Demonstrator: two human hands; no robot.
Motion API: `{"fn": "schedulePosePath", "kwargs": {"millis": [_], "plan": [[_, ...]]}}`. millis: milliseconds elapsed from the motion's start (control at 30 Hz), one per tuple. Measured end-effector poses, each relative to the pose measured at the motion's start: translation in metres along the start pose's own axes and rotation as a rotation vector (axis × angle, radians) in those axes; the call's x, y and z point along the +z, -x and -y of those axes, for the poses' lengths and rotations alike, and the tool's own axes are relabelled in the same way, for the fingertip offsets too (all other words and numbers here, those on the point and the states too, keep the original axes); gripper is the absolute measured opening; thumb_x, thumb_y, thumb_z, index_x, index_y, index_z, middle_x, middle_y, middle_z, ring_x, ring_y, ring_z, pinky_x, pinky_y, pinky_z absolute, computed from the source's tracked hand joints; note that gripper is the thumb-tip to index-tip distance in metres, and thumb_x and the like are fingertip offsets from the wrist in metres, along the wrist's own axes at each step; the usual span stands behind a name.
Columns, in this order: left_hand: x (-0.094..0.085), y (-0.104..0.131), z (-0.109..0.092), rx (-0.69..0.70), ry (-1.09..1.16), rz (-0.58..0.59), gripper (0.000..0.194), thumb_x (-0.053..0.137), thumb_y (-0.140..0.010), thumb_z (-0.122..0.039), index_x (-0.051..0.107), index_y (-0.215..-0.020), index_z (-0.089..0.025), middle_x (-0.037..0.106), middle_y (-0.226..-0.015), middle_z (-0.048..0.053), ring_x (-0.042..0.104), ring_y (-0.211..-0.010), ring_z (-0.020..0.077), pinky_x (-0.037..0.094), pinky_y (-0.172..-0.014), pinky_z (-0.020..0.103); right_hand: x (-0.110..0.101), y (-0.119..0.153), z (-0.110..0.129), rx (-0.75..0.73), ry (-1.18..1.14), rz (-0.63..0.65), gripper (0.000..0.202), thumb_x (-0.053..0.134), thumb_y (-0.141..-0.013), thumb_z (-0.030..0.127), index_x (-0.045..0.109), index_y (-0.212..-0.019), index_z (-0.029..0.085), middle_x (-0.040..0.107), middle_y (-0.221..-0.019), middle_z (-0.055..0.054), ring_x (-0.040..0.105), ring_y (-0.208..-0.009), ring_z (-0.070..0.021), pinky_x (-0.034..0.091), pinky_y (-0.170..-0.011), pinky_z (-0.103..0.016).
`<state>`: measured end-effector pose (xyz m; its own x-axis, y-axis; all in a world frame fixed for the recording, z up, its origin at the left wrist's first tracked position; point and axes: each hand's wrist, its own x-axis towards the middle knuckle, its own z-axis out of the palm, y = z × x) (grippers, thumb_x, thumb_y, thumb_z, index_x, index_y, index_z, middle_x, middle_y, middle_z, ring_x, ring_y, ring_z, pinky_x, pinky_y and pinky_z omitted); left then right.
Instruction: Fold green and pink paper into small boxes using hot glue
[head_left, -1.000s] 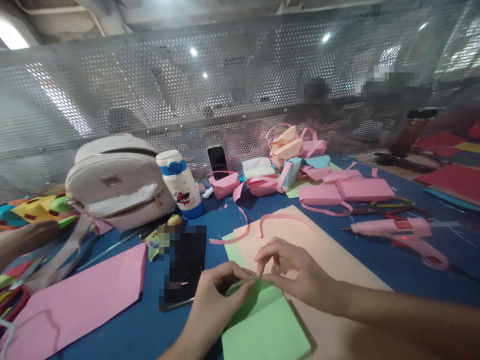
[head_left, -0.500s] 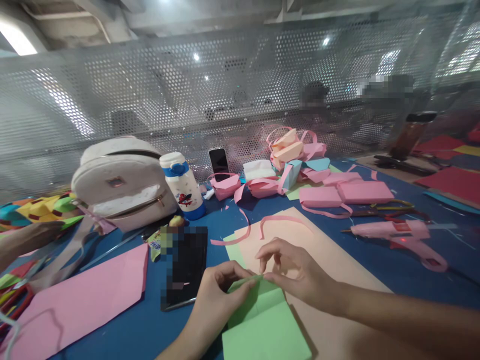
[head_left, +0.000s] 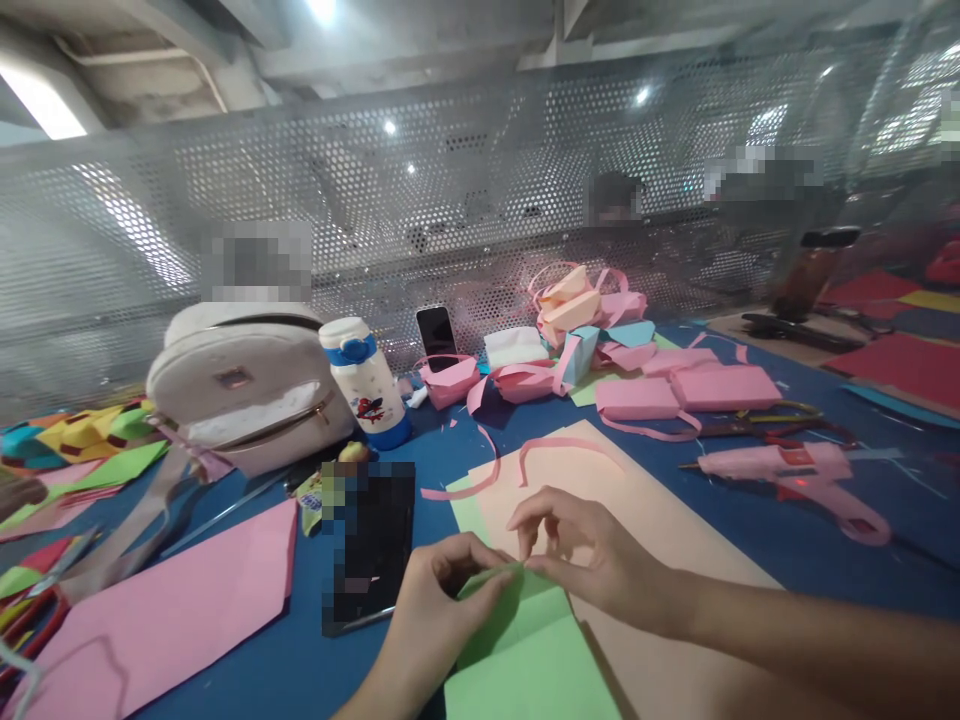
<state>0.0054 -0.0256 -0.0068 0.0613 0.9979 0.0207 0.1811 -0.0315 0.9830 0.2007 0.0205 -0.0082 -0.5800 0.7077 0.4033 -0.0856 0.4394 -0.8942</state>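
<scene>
A folded piece of light green paper (head_left: 529, 655) lies low in the middle of the view, creased across its upper part. My left hand (head_left: 461, 590) pinches its top left edge between thumb and fingers. At the same edge, my right hand (head_left: 581, 555) has its thumb and bent fingertips closed on the top right side of the paper. Under the right forearm spreads a large sheet of peach paper (head_left: 675, 560). A pink paper strip (head_left: 555, 442) curves over the far end of that sheet.
A pink glue gun (head_left: 795, 475) with a red light lies right, near scissors (head_left: 780, 420). Pink paper boxes (head_left: 637, 397) stand behind. Left are a black tablet-like device (head_left: 375, 540), pink paper (head_left: 180, 590), a bottle (head_left: 367, 385) and a white backpack (head_left: 247, 380). A perforated metal screen (head_left: 450, 220) rises behind.
The view has tilted slightly upward, so the table sits a little lower. Both hands stay on the green paper's edge. At the far left, another person's hand has drawn back almost out of view.
</scene>
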Motion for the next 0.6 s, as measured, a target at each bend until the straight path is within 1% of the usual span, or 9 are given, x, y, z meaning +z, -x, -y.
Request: {"fn": "schedulePosePath", "kwargs": {"millis": [133, 233, 333, 467, 600], "plan": [[-0.0012, 0.0002, 0.0007, -0.006, 0.004, 0.014, 0.015, 0.074, -0.073, -0.028, 0.069, -0.066, -0.015, 0.077, -0.073, 0.007, 0.071, -0.069, 0.0193, 0.051, -0.062, 0.021, -0.0014, 0.0017, -0.0008, -0.023, 0.022, -0.014, 0.02, 0.059, -0.09, 0.013, 0.061, -0.108, 0.024, 0.062, -0.092, -0.001, 0.056, -0.081, -0.0142, 0.045, -0.072, -0.027], [-0.0007, 0.0011, -0.0027, -0.021, 0.004, -0.005, 0.013, 0.073, -0.072, -0.026, 0.069, -0.065, -0.016, 0.077, -0.074, 0.007, 0.071, -0.07, 0.0195, 0.051, -0.063, 0.021, -0.002, 0.0029, -0.0004, 0.015, 0.013, -0.049, 0.021, 0.058, -0.091, 0.015, 0.06, -0.109, 0.025, 0.061, -0.093, 0.0, 0.055, -0.079, -0.014, 0.045, -0.073, -0.027], [-0.0001, 0.0018, -0.0053, -0.032, -0.003, -0.015, 0.013, 0.073, -0.072, -0.026, 0.069, -0.065, -0.016, 0.077, -0.074, 0.006, 0.07, -0.069, 0.0185, 0.05, -0.063, 0.02, -0.0021, 0.0032, -0.0004, 0.04, 0.017, -0.067, 0.021, 0.059, -0.093, 0.021, 0.059, -0.113, 0.026, 0.062, -0.093, 0.0, 0.055, -0.08, -0.0145, 0.045, -0.073, -0.027], [-0.0007, 0.0006, -0.0028, -0.023, -0.007, -0.011, 0.014, 0.073, -0.073, -0.027, 0.07, -0.065, -0.016, 0.077, -0.074, 0.006, 0.07, -0.068, 0.0179, 0.05, -0.062, 0.019, -0.0018, 0.0021, -0.0002, 0.043, 0.001, -0.043, 0.02, 0.057, -0.095, 0.024, 0.059, -0.115, 0.025, 0.064, -0.095, -0.002, 0.058, -0.081, -0.0151, 0.045, -0.07, -0.027], [-0.0014, -0.0013, 0.0006, -0.001, -0.013, -0.015, 0.013, 0.074, -0.071, -0.027, 0.071, -0.065, -0.016, 0.077, -0.071, 0.006, 0.07, -0.066, 0.0185, 0.051, -0.06, 0.02, -0.0007, 0.0012, 0.0, 0.037, -0.019, -0.001, 0.023, 0.063, -0.09, 0.019, 0.06, -0.113, 0.024, 0.065, -0.096, -0.002, 0.061, -0.084, -0.0158, 0.045, -0.067, -0.026]]}}
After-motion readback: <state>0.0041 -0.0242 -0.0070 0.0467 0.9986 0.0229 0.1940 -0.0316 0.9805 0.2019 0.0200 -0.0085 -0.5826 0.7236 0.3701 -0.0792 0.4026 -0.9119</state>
